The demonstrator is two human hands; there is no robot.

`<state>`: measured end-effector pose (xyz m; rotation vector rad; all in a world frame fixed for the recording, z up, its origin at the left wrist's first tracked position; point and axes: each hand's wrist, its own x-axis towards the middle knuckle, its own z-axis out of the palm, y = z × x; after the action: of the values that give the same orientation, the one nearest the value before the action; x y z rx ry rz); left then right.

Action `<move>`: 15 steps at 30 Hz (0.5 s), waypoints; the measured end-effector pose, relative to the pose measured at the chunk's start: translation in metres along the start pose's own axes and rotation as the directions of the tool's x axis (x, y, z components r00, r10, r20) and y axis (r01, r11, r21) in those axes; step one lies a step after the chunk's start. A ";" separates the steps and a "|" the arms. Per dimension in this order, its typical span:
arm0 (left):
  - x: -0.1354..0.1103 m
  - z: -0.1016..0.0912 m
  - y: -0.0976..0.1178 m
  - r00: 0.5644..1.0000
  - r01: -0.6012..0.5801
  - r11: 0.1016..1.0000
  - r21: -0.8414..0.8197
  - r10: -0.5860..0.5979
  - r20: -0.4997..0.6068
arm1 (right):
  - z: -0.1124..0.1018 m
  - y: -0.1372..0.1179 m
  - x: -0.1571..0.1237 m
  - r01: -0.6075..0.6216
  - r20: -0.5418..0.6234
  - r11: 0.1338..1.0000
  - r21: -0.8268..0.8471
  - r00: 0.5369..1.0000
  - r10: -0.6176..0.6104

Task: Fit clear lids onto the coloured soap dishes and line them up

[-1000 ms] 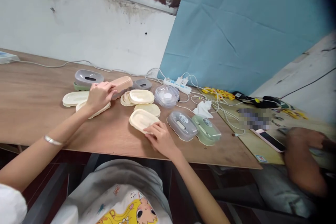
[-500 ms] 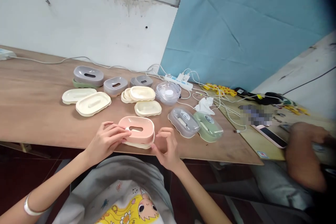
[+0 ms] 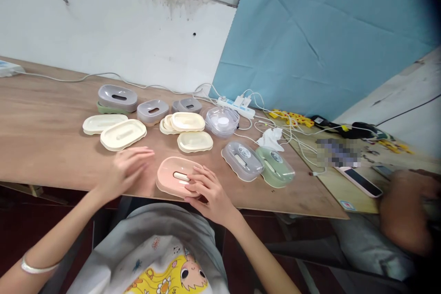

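Note:
A pink oval box part with a slot (image 3: 172, 177) lies near the front edge of the wooden table (image 3: 44, 147). My right hand (image 3: 206, 193) rests on its right end, fingers curled over the rim, holding it. To its left my left hand (image 3: 124, 170) hovers just above the table, fingers stretched out and blurred, holding nothing. Behind them lie cream oval lids (image 3: 123, 134), grey slotted box parts (image 3: 117, 97) and a clear round container (image 3: 222, 121).
A clear closed box (image 3: 241, 160) and a green closed box (image 3: 275, 166) sit right of my hands. White cables and a power strip (image 3: 236, 106) run along the back. Another person's arm (image 3: 406, 206) and a phone (image 3: 360, 181) are at the right.
My left hand brought the pink part from the back row to the front edge onto a cream piece, then let go and drew left. My right hand now holds it down.

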<state>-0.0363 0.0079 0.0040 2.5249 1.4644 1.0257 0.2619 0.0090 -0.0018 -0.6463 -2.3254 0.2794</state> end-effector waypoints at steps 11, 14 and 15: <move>-0.011 -0.004 -0.017 0.975 0.115 0.984 0.137 -0.138 0.175 | -0.066 0.059 0.077 -0.374 -0.283 0.714 -0.592 0.926 0.250; -0.012 -0.004 -0.019 0.971 0.114 0.984 0.134 -0.139 0.193 | -0.075 0.082 0.094 -0.372 -0.187 0.621 -0.690 0.920 0.343; -0.012 -0.005 -0.020 0.971 0.112 0.985 0.134 -0.137 0.194 | -0.075 0.087 0.097 -0.367 -0.162 0.610 -0.703 0.917 0.365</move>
<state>-0.0578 0.0083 -0.0052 2.4901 1.6454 0.6573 0.2843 0.1357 0.0769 -1.5234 -2.2314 -0.5170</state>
